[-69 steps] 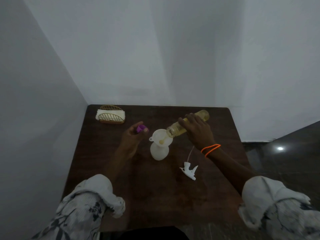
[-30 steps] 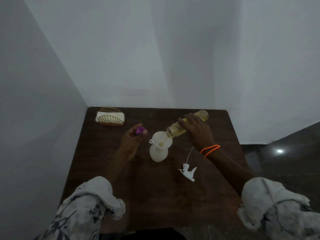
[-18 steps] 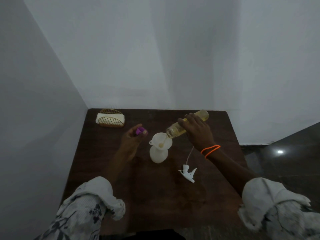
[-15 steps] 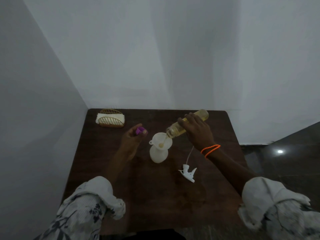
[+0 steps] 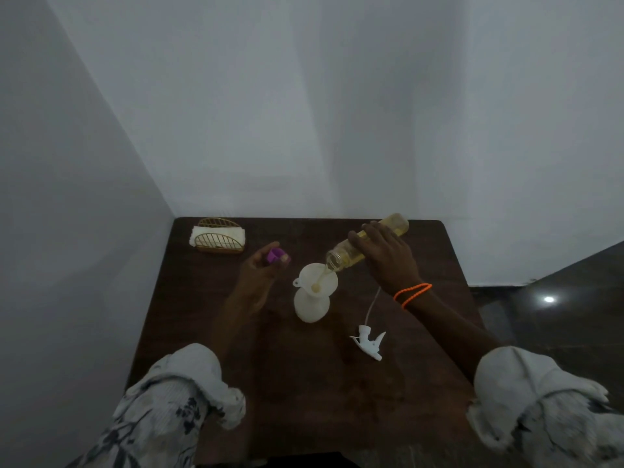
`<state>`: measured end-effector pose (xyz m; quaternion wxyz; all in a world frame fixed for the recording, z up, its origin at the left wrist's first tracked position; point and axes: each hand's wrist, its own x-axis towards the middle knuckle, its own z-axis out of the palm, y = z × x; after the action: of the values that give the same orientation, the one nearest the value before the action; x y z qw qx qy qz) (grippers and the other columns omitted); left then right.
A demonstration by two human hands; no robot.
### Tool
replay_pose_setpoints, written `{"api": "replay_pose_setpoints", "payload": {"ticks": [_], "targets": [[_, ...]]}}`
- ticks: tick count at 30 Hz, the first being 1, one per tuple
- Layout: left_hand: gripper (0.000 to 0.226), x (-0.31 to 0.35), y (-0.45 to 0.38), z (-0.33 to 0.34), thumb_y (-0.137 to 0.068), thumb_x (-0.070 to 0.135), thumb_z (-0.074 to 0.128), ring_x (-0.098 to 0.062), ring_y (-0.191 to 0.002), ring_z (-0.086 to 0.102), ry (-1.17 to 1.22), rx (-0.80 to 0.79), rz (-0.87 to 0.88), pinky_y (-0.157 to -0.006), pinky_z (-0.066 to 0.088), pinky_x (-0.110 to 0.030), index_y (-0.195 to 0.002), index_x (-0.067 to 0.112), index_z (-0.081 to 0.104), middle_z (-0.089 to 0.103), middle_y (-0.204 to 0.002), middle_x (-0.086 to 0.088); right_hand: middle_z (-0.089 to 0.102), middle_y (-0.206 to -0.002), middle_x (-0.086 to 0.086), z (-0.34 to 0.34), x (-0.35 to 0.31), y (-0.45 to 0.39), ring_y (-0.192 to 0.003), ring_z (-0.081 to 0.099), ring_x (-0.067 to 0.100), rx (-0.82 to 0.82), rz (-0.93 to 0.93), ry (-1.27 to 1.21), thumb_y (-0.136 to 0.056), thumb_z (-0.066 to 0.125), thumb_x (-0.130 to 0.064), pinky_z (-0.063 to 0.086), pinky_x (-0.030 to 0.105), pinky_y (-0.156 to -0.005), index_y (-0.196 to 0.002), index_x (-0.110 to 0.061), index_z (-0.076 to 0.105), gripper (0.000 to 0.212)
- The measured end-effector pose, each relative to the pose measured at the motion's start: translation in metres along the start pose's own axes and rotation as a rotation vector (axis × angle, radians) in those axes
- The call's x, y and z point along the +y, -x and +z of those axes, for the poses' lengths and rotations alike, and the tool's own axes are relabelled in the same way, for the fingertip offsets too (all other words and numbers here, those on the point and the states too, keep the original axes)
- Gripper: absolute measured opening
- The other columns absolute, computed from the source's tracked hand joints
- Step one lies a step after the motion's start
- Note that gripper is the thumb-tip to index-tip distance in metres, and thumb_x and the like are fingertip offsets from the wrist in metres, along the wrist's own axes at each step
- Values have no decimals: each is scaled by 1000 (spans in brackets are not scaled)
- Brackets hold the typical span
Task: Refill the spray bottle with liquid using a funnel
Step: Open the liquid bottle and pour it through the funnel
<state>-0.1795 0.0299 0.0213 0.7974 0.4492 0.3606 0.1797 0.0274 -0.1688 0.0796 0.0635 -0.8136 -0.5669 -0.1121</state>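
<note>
head view, angled down, table (image 5: pixel 304 400) near

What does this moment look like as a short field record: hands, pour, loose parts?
left hand: holds purple cap, off to the bottle's side
right hand: grips tilted clear bottle of yellow liquid
pour: thin stream into white funnel
funnel: seated in white spray bottle, upright on table
spray head: lying on table, detached
napkin holder: far left corner

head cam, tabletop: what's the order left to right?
Napkin holder → purple cap pinched in the left hand → white spray bottle with the funnel → spray trigger head → right hand tilting the yellow liquid bottle.
</note>
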Motion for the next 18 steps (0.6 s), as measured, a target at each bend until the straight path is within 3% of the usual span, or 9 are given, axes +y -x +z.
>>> {"api": "replay_pose_setpoints", "payload": {"ticks": [7, 13, 18], "targets": [[46, 0, 0, 1, -86, 3, 73, -15, -111, 65, 16, 9, -10, -98, 53, -37, -128, 20, 63, 68, -119, -3, 59, -132, 21, -3, 0, -1, -126, 54, 40, 28, -14, 9, -83, 72, -9, 55, 52, -90, -131, -18, 55, 52], [47, 1, 0, 0, -86, 5, 74, -16, -117, 63, 4, -4, -28, -103, 52, -39, -128, 24, 64, 66, -125, -3, 57, -133, 20, -5, 2, -1, -127, 53, 39, 25, -25, 6, -83, 72, -11, 55, 52, -92, -132, -19, 53, 53], [49, 0, 6, 5, -88, 0, 71, -13, -110, 64, 6, 13, -10, -102, 51, -38, -134, 16, 60, 66, -119, -1, 56, -134, 19, -3, 3, -1, -128, 52, 39, 17, -21, 14, -84, 71, -12, 55, 52, -91, -133, -20, 52, 52]]}}
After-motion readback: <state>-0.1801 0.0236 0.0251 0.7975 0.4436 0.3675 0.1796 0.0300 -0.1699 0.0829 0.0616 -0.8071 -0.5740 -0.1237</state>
